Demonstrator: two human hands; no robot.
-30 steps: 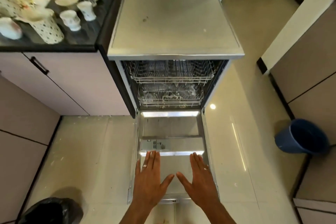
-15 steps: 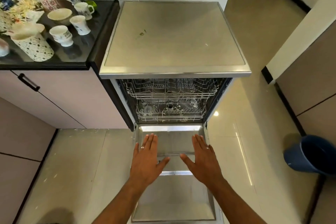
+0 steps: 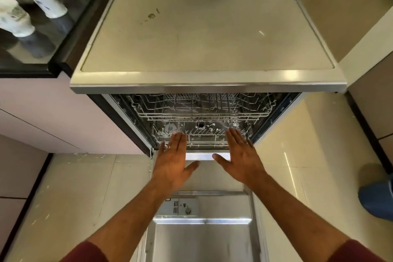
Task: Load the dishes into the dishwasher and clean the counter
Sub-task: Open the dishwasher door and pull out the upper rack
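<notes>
The dishwasher (image 3: 204, 27) is seen with its door (image 3: 204, 236) folded flat toward the floor and both wire racks (image 3: 202, 112) exposed. The left hand (image 3: 173, 164) and right hand (image 3: 241, 159) are held flat, fingers straight, grasping nothing, in front of the lower rack. White mugs (image 3: 45, 0) are left standing on the dark bench (image 3: 85, 4) to the left.

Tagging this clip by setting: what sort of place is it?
Most likely a home kitchen: an open dishwasher with wire racks, mugs on a dark counter beside it, and cabinet fronts below. Both hands reach toward the lower rack.
</notes>
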